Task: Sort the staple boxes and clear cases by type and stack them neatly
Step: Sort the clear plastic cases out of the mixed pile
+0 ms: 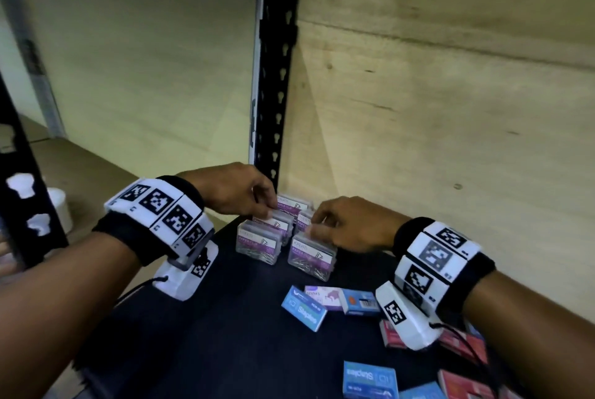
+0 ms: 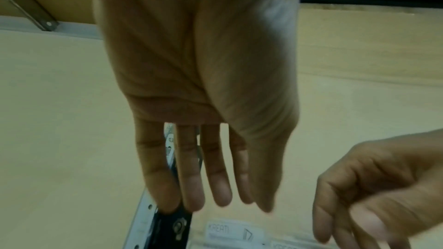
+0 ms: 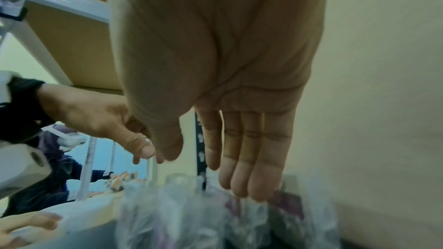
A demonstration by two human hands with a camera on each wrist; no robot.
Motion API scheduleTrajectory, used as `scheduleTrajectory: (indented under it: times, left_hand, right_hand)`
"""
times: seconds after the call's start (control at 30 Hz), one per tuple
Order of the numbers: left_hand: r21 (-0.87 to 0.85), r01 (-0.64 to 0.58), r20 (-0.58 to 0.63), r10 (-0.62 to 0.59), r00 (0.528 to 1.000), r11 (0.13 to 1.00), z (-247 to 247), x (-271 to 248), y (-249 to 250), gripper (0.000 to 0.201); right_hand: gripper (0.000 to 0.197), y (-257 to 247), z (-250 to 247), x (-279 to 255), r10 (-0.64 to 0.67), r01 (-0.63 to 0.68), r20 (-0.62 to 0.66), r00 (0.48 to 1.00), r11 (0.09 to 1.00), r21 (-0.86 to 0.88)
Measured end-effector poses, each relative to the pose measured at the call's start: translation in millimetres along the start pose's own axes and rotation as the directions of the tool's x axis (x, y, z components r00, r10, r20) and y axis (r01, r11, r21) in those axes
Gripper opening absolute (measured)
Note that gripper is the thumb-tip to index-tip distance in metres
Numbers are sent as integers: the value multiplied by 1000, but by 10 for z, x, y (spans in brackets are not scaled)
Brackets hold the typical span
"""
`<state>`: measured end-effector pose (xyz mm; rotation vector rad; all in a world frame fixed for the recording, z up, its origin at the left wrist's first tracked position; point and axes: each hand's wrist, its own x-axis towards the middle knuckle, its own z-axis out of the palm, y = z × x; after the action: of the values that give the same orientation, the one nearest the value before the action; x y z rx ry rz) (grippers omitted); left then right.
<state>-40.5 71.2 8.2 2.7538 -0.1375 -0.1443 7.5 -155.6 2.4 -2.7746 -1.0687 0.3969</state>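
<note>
Head view shows our left hand (image 1: 240, 192) and right hand (image 1: 346, 224), fingers relaxed and gripping nothing, touching the clear plastic paper-clip cases (image 1: 283, 236) grouped by the black shelf post (image 1: 277, 76), probably squaring them; cardboard staple boxes (image 1: 304, 308) lie scattered nearer us, unsorted.

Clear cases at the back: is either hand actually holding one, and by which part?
Neither grips one. Left hand and right hand have straight fingers at the tops of the clear cases.
</note>
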Motion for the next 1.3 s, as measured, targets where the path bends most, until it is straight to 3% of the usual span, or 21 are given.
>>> scheduleTrajectory:
  times: [0.1, 0.2, 0.33, 0.5, 0.9, 1.17, 1.3]
  left_hand:
    - [23, -35, -75, 36, 996, 999, -44, 123, 2, 19]
    - [94, -19, 12, 18, 1000, 995, -40, 237, -16, 30]
    - [119, 21, 124, -36, 992, 993, -19, 349, -81, 43]
    - [92, 41, 159, -55, 986, 995, -13, 436, -104, 41]
    - [30, 28, 96, -31, 995, 999, 12, 472, -135, 35]
    - [22, 30, 86, -32, 996, 999, 10, 502, -132, 33]
    - [21, 19, 72, -20, 997, 1000, 22, 517, -155, 26]
  right_hand:
    - [34, 85, -115, 43, 49, -50, -111, 993, 999, -5]
    - [28, 181, -148, 103, 94, -110, -130, 987, 987, -117]
    - [35, 245, -122, 148, 148, -162, -78, 986, 955, -247]
    - [39, 286, -101, 215, 112, -134, -91, 989, 946, -294]
    - [18, 184, -44, 319, 36, -88, -191, 981, 959, -269]
    - [41, 81, -85, 343, 73, -93, -89, 993, 965, -244]
    - [41, 80, -96, 338, 104, -119, -76, 992, 965, -233]
